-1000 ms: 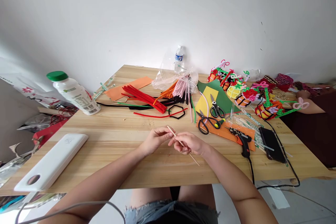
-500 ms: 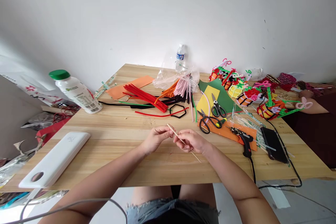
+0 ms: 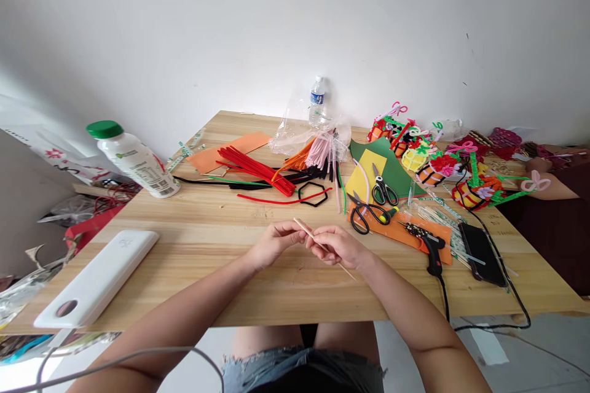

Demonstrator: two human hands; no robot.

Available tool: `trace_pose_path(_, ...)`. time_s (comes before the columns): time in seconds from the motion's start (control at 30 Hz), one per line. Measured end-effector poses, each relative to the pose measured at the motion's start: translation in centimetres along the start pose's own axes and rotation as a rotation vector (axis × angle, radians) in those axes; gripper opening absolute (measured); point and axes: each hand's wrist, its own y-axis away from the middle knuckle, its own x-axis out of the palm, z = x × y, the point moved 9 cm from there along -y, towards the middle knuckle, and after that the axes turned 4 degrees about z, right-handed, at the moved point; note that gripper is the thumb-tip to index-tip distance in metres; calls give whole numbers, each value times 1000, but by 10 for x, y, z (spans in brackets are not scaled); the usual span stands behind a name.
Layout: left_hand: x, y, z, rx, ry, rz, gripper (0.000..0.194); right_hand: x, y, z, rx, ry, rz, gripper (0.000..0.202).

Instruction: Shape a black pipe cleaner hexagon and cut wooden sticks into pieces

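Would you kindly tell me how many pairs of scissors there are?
2. The pair with black-and-white handles lies on the yellow sheet and green sheet; the black-handled pair lies nearer the right hand. Others may be hidden.

soft bright light, faint shadows on wall (image 3: 258,24), stretched edges

Stick (image 3: 302,225) btwn L hand (image 3: 274,244) & R hand (image 3: 340,245), over near-mid tbl (image 3: 198,215); clock from there. 11–12: pipe-cleaner bundles (image 3: 260,170), plastic bag (image 3: 289,138) behind, water btl (image 3: 317,99) nr wall (image 3: 258,24). 10: second btl (image 3: 139,159). 8–9: pwr bank (image 3: 99,276). 2: scissors (image 3: 378,182) on card (image 3: 362,175), 2nd pr (image 3: 363,206) just nearer. 1–2, beyond: row of baskets (image 3: 429,177). 3: glue gun (image 3: 431,247) partly on a sheet (image 3: 391,236), then phone (image 3: 482,252) to its R.
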Motion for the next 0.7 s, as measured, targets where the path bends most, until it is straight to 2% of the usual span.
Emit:
trace_pose_path(0.23,7,-1,-9,17,-36,48,14,-1,-1,-2,22,17,-13,18)
trace_pose_path(0.6,4,0,-6,2,-43,23,18,-3,-2,-8,39,12,1,17)
trace_pose_path(0.7,-1,1,1,-13,0,-26,17,-2,-4,-5,36,77,-14,20)
